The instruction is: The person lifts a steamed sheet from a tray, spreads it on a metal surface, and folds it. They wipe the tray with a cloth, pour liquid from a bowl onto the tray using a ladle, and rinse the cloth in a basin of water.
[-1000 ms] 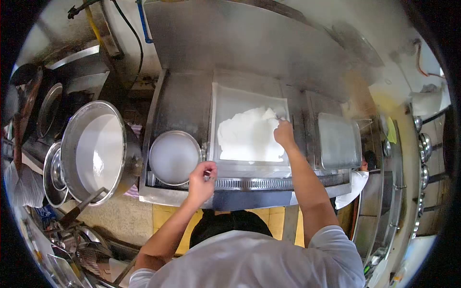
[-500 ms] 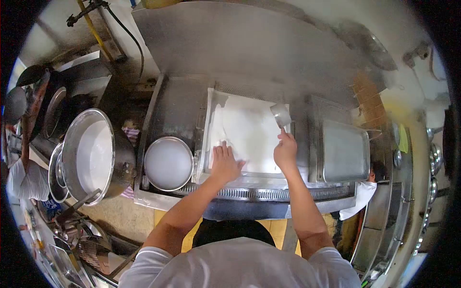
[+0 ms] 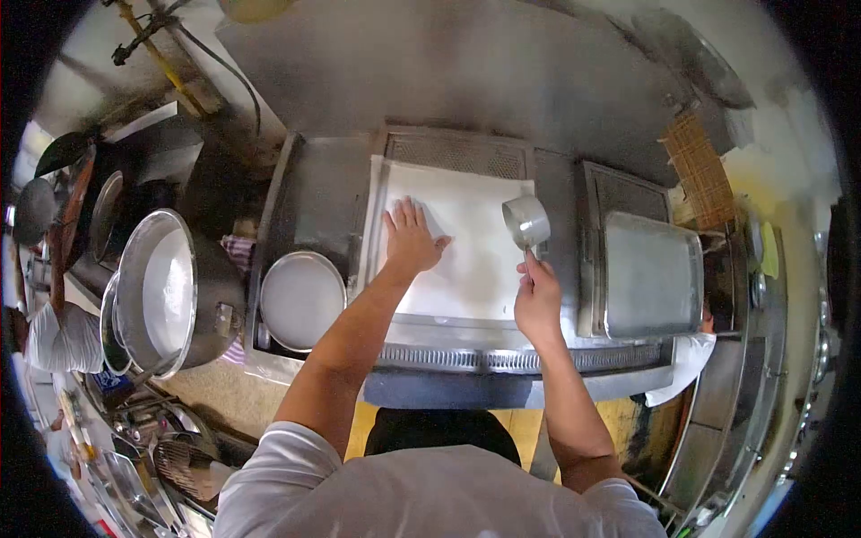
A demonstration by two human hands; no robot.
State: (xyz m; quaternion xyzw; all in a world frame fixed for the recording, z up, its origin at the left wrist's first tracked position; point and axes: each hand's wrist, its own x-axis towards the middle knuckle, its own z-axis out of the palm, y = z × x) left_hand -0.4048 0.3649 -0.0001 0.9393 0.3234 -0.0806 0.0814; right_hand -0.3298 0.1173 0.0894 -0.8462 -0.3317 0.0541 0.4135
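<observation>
The white sheet (image 3: 471,273) at frame centre could crease if my splayed, empty left grip (image 3: 412,240) drags across it; my right grip (image 3: 539,300) clasps the metal dipper (image 3: 527,222).

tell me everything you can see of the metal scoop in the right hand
The scoop looks like shiny grey metal, with a deep rounded cup on a slim handle. The right hand grips the handle and covers most of it, with the cup pointing away from the person. The cup appears over the right edge of the white sheet; whether they touch, or anything is inside, is unclear.
</observation>
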